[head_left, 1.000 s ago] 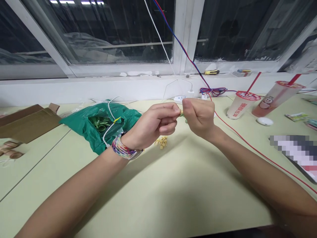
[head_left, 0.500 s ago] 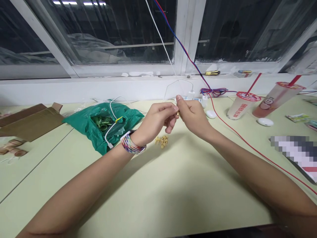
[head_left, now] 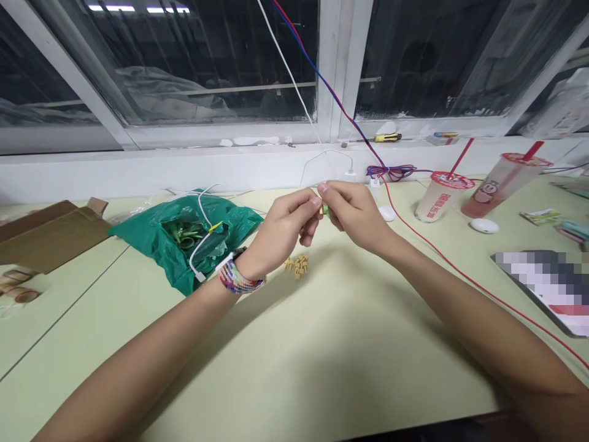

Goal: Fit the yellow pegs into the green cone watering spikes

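My left hand (head_left: 288, 230), with a beaded band and a watch on its wrist, is closed in a pinch above the table. Its fingertips meet those of my right hand (head_left: 356, 212), also closed in a pinch. Between the fingertips shows a sliver of a small yellow piece (head_left: 321, 210); most of it is hidden by the fingers. A spot of green is visible beside it, too small to identify. Below my left hand, a little heap of similar yellow pieces (head_left: 300, 266) lies on the pale green table (head_left: 340, 356).
A torn green plastic bag (head_left: 147, 236) with green strips inside, a white cable (head_left: 196, 258) and a cardboard box (head_left: 55, 236) are at left. At right stand two drink cups (head_left: 442, 199) with red straws, near a white case (head_left: 484, 226) and a red cable (head_left: 442, 252).
The whole view has shifted slightly. Both hands keep their fingertips together, with small finger movements. A green spot now shows by the fingertips.
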Available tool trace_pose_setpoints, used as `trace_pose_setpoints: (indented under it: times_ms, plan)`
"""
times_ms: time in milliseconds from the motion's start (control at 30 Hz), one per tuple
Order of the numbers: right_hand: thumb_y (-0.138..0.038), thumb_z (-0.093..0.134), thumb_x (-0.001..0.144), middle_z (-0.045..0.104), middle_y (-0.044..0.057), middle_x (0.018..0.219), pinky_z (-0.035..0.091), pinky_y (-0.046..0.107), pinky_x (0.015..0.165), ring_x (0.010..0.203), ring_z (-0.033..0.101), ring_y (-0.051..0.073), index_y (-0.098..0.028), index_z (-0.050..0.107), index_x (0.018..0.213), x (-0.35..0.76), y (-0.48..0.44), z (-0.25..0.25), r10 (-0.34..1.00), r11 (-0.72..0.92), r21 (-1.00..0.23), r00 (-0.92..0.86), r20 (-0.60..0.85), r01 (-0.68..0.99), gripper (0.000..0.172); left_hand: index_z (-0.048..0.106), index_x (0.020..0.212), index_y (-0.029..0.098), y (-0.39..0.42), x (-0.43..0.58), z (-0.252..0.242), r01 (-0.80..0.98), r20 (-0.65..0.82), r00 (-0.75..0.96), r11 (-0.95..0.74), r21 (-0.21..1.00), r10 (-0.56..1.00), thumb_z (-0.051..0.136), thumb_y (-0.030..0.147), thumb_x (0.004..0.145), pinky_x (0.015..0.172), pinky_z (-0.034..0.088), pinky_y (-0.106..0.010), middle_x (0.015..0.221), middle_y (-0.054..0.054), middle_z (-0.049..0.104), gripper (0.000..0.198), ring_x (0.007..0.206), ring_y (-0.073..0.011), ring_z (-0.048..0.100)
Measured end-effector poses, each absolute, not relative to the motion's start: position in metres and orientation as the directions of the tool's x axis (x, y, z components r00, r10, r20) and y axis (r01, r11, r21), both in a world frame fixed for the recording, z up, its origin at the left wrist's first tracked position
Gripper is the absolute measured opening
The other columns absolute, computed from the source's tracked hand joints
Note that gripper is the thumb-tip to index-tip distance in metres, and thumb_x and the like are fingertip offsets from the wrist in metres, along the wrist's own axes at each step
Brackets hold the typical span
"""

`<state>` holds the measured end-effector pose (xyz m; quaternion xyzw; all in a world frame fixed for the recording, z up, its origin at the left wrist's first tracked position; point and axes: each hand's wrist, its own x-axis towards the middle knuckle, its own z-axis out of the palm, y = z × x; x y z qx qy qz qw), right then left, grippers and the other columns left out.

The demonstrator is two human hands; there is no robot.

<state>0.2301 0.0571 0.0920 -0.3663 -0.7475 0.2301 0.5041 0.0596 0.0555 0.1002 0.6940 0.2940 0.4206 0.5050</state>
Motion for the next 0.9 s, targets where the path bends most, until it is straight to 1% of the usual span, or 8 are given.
trace_pose_setpoints:
  times_ms: [67, 167, 300, 433, 500, 700, 800, 900]
  plan:
    - [-0.071, 0.048, 0.102, 0.049, -0.003, 0.055, 0.037, 0.027, 0.056, 0.056, 0.049, 0.013, -0.022, 0.051, 0.070, 0.228, 0.055, 0.094, 0.806, 0.589, -0.763, -0.249, 0.537, 0.264, 0.059, 0.052, 0.073, 0.019, 0.054, 0.060, 0.100, 0.066, 0.392, 0.424, -0.459, 0.886, 0.817, 0.058, 0.035, 0.101, 0.052, 0.044, -0.024, 0.064, 0.001, 0.052, 0.032, 0.053, -0.0108, 0.051]
    - [-0.068, 0.049, 0.103, 0.045, -0.004, 0.057, 0.038, 0.028, 0.056, 0.054, 0.048, 0.013, -0.023, 0.045, 0.073, 0.226, 0.055, 0.090, 0.790, 0.613, -0.747, -0.222, 0.572, 0.258, 0.054, 0.050, 0.072, 0.019, 0.053, 0.060, 0.102, 0.062, 0.418, 0.407, -0.481, 0.874, 0.812, 0.058, 0.035, 0.101, 0.051, 0.044, -0.024, 0.064, 0.002, 0.050, 0.034, 0.053, -0.0100, 0.051]
    - [-0.062, 0.041, 0.108, 0.050, 0.000, 0.074, 0.047, 0.032, 0.065, 0.071, 0.055, 0.018, -0.024, 0.049, 0.087, 0.224, 0.060, 0.077, 0.605, 0.766, -0.537, -0.116, 0.787, 0.353, 0.044, 0.053, 0.073, 0.019, 0.051, 0.059, 0.112, -0.064, 0.257, 0.477, -0.258, 0.964, 0.841, 0.060, 0.033, 0.098, 0.045, 0.038, -0.023, 0.059, 0.003, 0.041, 0.030, 0.047, -0.0093, 0.043]
    - [-0.060, 0.043, 0.108, 0.057, 0.005, 0.088, 0.053, 0.038, 0.073, 0.086, 0.060, 0.022, -0.025, 0.054, 0.096, 0.229, 0.066, 0.074, 0.444, 0.847, -0.340, -0.190, 0.876, 0.409, 0.039, 0.054, 0.071, 0.018, 0.048, 0.056, 0.123, -0.059, 0.126, 0.552, -0.113, 0.992, 0.824, 0.062, 0.034, 0.095, 0.040, 0.032, -0.023, 0.055, 0.005, 0.032, 0.030, 0.043, -0.0080, 0.033]
    - [-0.062, 0.049, 0.105, 0.058, 0.004, 0.087, 0.054, 0.036, 0.070, 0.083, 0.061, 0.021, -0.025, 0.056, 0.094, 0.232, 0.065, 0.079, 0.473, 0.843, -0.385, -0.175, 0.864, 0.376, 0.039, 0.054, 0.071, 0.019, 0.047, 0.056, 0.124, -0.040, 0.170, 0.532, -0.176, 0.984, 0.830, 0.064, 0.037, 0.095, 0.041, 0.034, -0.024, 0.055, 0.004, 0.035, 0.032, 0.043, -0.0086, 0.035]
    - [-0.063, 0.053, 0.103, 0.051, -0.002, 0.066, 0.044, 0.028, 0.053, 0.055, 0.052, 0.012, -0.022, 0.052, 0.078, 0.228, 0.052, 0.092, 0.750, 0.653, -0.739, -0.270, 0.604, 0.163, 0.048, 0.050, 0.072, 0.020, 0.052, 0.056, 0.117, 0.081, 0.419, 0.413, -0.491, 0.867, 0.808, 0.062, 0.041, 0.098, 0.045, 0.041, -0.022, 0.057, 0.003, 0.045, 0.035, 0.049, -0.0103, 0.046]
    - [-0.057, 0.054, 0.105, 0.053, -0.003, 0.068, 0.043, 0.028, 0.054, 0.054, 0.051, 0.012, -0.023, 0.051, 0.081, 0.226, 0.048, 0.093, 0.755, 0.650, -0.744, -0.247, 0.608, 0.156, 0.042, 0.049, 0.070, 0.020, 0.055, 0.052, 0.121, 0.112, 0.402, 0.459, -0.501, 0.858, 0.792, 0.061, 0.040, 0.098, 0.046, 0.040, -0.023, 0.057, 0.003, 0.046, 0.037, 0.049, -0.0101, 0.046]
    - [-0.049, 0.055, 0.107, 0.055, -0.002, 0.073, 0.045, 0.029, 0.058, 0.059, 0.052, 0.013, -0.024, 0.055, 0.090, 0.232, 0.048, 0.094, 0.685, 0.729, -0.638, -0.269, 0.677, 0.248, 0.030, 0.049, 0.069, 0.019, 0.057, 0.047, 0.128, 0.075, 0.291, 0.522, -0.383, 0.921, 0.802, 0.063, 0.039, 0.097, 0.043, 0.034, -0.022, 0.056, 0.004, 0.037, 0.038, 0.046, -0.0089, 0.038]
